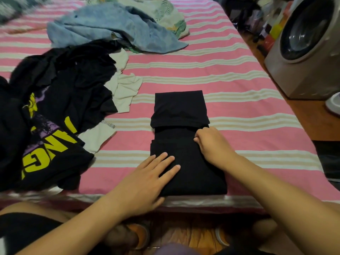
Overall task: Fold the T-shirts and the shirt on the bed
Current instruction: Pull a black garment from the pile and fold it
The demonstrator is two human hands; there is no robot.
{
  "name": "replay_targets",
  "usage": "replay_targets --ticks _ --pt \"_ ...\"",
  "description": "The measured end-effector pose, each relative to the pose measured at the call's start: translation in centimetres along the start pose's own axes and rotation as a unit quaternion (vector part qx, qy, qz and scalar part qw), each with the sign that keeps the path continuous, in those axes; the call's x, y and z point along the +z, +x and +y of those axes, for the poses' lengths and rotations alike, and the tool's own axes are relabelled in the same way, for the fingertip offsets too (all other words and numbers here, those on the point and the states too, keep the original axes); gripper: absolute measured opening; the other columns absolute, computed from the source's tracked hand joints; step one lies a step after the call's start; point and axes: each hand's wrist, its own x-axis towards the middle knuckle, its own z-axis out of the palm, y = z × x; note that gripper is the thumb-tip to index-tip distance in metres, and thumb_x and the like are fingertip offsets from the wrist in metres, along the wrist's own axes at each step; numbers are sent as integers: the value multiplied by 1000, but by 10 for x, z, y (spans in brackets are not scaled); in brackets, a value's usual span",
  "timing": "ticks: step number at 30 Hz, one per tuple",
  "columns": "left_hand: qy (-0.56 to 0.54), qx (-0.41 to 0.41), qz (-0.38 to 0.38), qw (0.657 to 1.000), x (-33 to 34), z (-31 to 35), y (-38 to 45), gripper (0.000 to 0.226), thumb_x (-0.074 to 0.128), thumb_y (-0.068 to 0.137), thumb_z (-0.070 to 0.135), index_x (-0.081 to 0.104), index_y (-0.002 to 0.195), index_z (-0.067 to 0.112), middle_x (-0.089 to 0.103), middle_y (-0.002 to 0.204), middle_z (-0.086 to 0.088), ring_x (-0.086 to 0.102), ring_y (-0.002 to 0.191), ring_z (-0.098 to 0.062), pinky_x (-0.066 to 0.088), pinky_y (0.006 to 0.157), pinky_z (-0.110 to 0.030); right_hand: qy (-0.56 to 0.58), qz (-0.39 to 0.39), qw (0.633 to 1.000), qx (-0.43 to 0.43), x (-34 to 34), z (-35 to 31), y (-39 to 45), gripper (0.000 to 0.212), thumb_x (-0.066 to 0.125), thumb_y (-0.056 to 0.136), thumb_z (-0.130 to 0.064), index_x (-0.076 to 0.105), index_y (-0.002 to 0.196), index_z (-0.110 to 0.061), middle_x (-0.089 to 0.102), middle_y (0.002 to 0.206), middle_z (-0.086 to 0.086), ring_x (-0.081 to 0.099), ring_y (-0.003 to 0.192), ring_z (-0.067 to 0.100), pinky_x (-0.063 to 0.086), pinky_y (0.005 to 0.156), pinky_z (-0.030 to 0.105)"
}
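Striped bed (230, 74): left hand (147, 179) lies flat, fingers straight, on the folded black T-shirt (185, 144); right hand (211, 142), fingers curled, pinches its fold.

Washing machine (305, 43) — right of bed (230, 80)

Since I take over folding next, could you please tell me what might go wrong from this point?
The black T-shirt lies at the very edge of the bed, so it may slide off. Its top flap is only loosely folded and could slip open once the right hand lets go. The left hand may drag in wrinkles.
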Motion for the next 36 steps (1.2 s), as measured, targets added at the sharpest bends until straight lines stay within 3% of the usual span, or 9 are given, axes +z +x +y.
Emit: replay_targets --ticks 9,12,14,18,23,25,27,32,36 --pt "7 10 55 998 -3 13 7 87 78 70 47 56 143 5 58 133 -11 56 128 -27 47 106 -32 -36 141 985 -88 1 0 -19 20 71 89 -26 63 103 -14 54 103 4 50 95 28 45 79 43" --pt "-50 25 61 997 -2 2 8 76 75 73 35 55 142 9 59 133 -8 56 130 -25 53 99 -32 4 -13 976 -217 -16 -2 -56 52 53 95 -58 59 131 -21 53 128 1 48 117 22 43 99 40" --pt "-107 35 41 993 1 -10 6 74 76 73 18 51 143 15 56 143 -4 50 138 -22 53 100 -32 -55 -176 959 -213 -21 4 -82 84 38 90 -78 27 158 -29 22 163 -3 18 150 17 20 124 39" --pt "-228 -10 26 973 20 -22 -3 77 70 72 7 53 144 27 43 157 10 35 147 -7 36 118 -32 -120 -203 947 -219 -23 21 -99 90 51 93 -41 -6 161 -25 -18 167 -4 -23 152 13 -9 123 28" --pt "-441 -137 54 885 -8 -14 -1 29 55 91 38 60 119 45 67 114 28 63 104 2 49 93 -33 -12 -182 970 -162 -44 24 -89 61 52 88 -23 50 148 -22 41 157 -9 33 145 4 19 121 18" --pt "-469 -131 37 872 -33 -11 -3 17 51 93 44 60 100 32 65 86 10 59 78 -11 46 74 -41 78 -198 969 -124 -62 20 -90 30 47 80 -24 71 98 -22 72 102 -11 65 95 7 50 88 33" --pt "-525 -138 10 839 -53 -9 -8 25 55 96 43 62 96 19 64 86 -5 59 81 -24 47 76 -45 175 -212 958 -84 -78 16 -93 7 51 75 -16 51 69 -17 54 66 2 48 60 11 37 60 36" --pt "-638 -280 72 714 -67 -18 4 19 62 100 31 72 114 23 77 108 4 72 103 -16 56 95 -47 363 -103 926 11 -84 10 -68 26 61 91 -5 64 91 -31 67 83 -11 60 72 3 44 63 20" --pt "-625 -389 183 651 -72 -58 66 18 62 99 29 74 109 20 76 108 1 71 104 -22 56 97 -49 403 37 905 133 -60 11 16 21 61 96 -20 63 116 -22 72 96 3 69 84 18 48 64 31"
